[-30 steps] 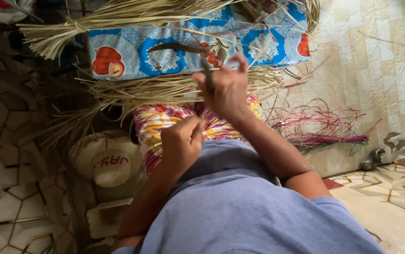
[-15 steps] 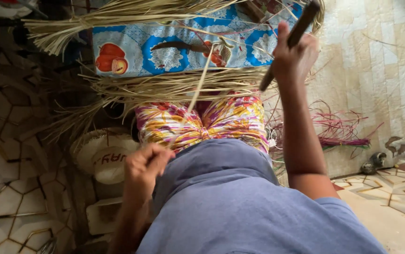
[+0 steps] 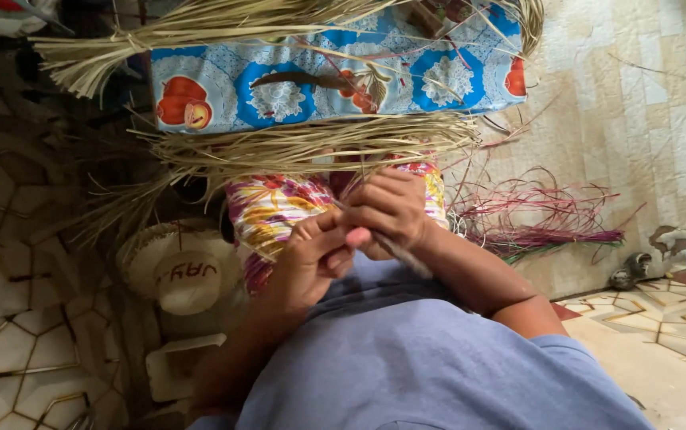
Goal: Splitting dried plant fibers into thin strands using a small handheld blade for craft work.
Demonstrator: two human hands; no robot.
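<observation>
A thin dark tool (image 3: 403, 256), blurred in this view, lies slantwise in the right hand (image 3: 391, 209), whose fingers are curled closed around it; its lower end projects toward the blue shirt (image 3: 439, 358). The left hand (image 3: 315, 256) meets the right hand just above the person's lap, thumb and forefinger pinched together where a pale straw strand (image 3: 352, 189) runs upward; whether the strand is actually held between those fingertips cannot be told. Both hands are pressed close, touching each other. Beneath them lies a flowered cloth (image 3: 271, 211) in pink and yellow over the knees. Just beyond, a loose bundle of dry straw (image 3: 303, 147) crosses the view from side to side, resting against a blue patterned cushion (image 3: 279, 91) printed with fruit. A second straw bundle (image 3: 160, 36) lies along the cushion's far edge. To the person's right, a sheaf of purple-dyed fibres (image 3: 542, 231) rests on the pale floor mat (image 3: 638, 119). To the left, a woven straw hat (image 3: 180, 271) sits on the tiled floor (image 3: 16, 318).
</observation>
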